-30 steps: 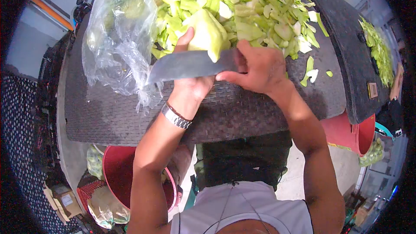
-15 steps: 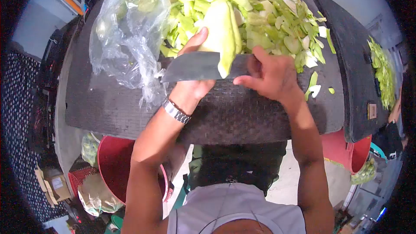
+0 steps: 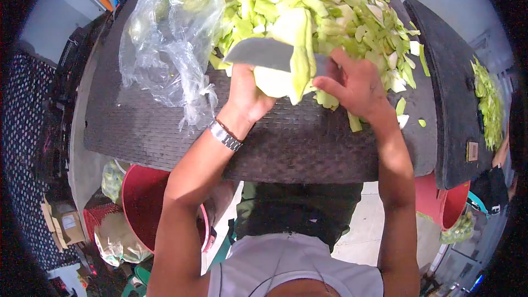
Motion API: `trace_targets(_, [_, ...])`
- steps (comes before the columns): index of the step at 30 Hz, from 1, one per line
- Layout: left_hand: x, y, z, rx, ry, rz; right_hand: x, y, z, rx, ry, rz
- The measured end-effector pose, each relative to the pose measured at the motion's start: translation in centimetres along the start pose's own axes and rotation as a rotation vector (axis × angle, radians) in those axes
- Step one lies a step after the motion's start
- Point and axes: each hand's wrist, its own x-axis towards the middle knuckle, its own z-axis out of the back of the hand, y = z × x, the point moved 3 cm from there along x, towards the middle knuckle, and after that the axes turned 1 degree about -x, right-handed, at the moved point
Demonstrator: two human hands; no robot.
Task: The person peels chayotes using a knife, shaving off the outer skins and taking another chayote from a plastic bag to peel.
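My left hand, below a metal watch, is closed on a pale green peeled vegetable. In my right hand is the handle end of a wide-bladed knife, its tip pointing left. The blade lies across the vegetable, and a thick green strip of peel hangs over it. Beyond both hands a large heap of green peelings covers the back of the dark textured table. My left fingers are partly hidden behind the vegetable and blade.
A clear plastic bag with green vegetables lies at the back left. Red tubs stand below the front edge on both sides. At the right, a second dark table bears more peelings, beside another person's arm.
The knife has moved up across the vegetable, which now sits lower with its peel strip over the blade. A green piece now lies on the table by my right wrist.
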Motion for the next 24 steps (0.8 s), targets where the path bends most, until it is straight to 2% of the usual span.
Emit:
trace_targets(3, [-0.2, 0.7, -0.2, -0.106, 0.010, 0.039, 0.7, -0.8, 0.6, 0.003, 0.001, 0.015])
trace_targets(7, [-0.3, -0.4, -0.8, 0.093, 0.037, 0.042, 0.7, -2.8, 1.3, -0.066, 0.059, -0.095])
trace_targets(10, [-0.3, 0.5, -0.6, -0.152, -0.044, 0.073, 0.2, -1.3, 0.9, 0.054, 0.073, -0.025])
trace_targets(11, [-0.8, 0.8, -0.9, -0.163, -0.045, 0.083, 0.5, -2.1, 1.2, -0.010, 0.041, -0.040])
trace_targets(14, [-1.0, -0.3, -2.1, 0.140, 0.092, 0.065, 0.4, -5.4, 2.7, -0.151, -0.068, -0.141])
trace_targets(15, [-1.3, -0.6, -2.8, 0.046, 0.109, 0.056, 0.2, -6.0, 3.3, -0.160, -0.108, -0.193])
trace_targets(18, [-1.1, -0.8, -2.8, 0.038, 0.183, 0.045, -0.1, -6.3, 4.0, -0.149, -0.140, -0.297])
trace_targets(21, [-0.6, -0.9, -2.6, 0.007, -0.003, -0.002, -0.3, -5.9, 4.0, -0.136, -0.148, -0.394])
trace_targets(24, [-0.6, -0.9, -2.1, 0.006, -0.009, 0.077, -0.2, -5.7, 3.1, -0.027, -0.178, -0.414])
